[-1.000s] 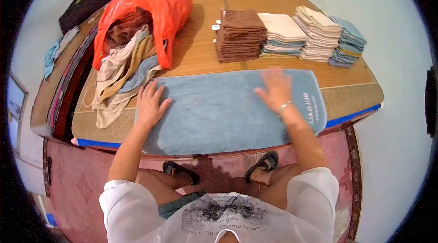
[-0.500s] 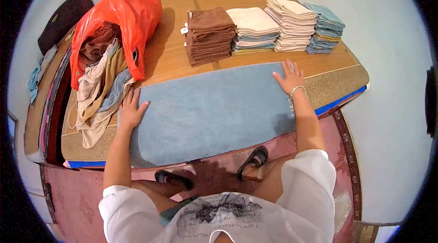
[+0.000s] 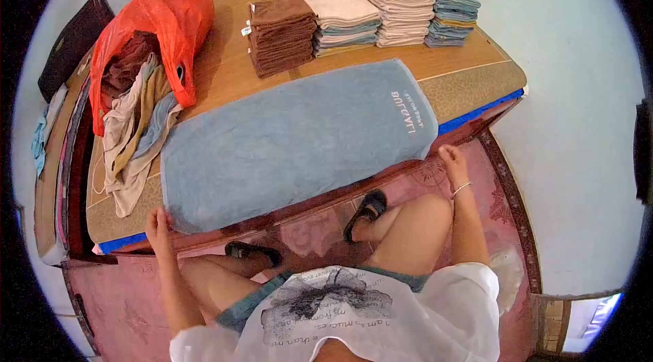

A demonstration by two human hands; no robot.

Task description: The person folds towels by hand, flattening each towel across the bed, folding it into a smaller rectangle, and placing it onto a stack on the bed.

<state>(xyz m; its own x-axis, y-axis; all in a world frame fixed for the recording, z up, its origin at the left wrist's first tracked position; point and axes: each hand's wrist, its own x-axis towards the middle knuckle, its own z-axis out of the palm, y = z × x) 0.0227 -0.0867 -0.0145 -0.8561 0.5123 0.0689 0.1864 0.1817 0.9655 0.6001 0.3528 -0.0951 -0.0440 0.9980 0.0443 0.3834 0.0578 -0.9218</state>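
Red plastic makes the bag [image 3: 194,12], which stands in the upper left of the frame on the bed [image 3: 235,42], with its mouth open toward the lower left. Inside it there is brown cloth [image 3: 132,56], bunched together. From the same mouth a beige cloth [image 3: 117,124], a mustard cloth [image 3: 141,114] and a grey-blue cloth [image 3: 155,127] spill downward onto the bed; their upper parts are at the bag and their lower parts lie outside it.

In the centre of the frame the blue towel [image 3: 292,141] is spread flat along the near edge of the bed, with white letters [image 3: 410,114] near its right end.

The left hand [image 3: 160,233] is at the lower left corner of the towel, and the right hand [image 3: 454,163], with a bracelet [image 3: 461,189] on its wrist, is just beside the lower right corner. For both hands I cannot tell whether the fingers are closed upon the edge or only near to it.

In the upper middle, four piles stand in a row: a brown pile [image 3: 282,36], a mixed pile [image 3: 345,22] with pale cloth on top, a cream pile [image 3: 401,12] and a blue pile [image 3: 449,8].
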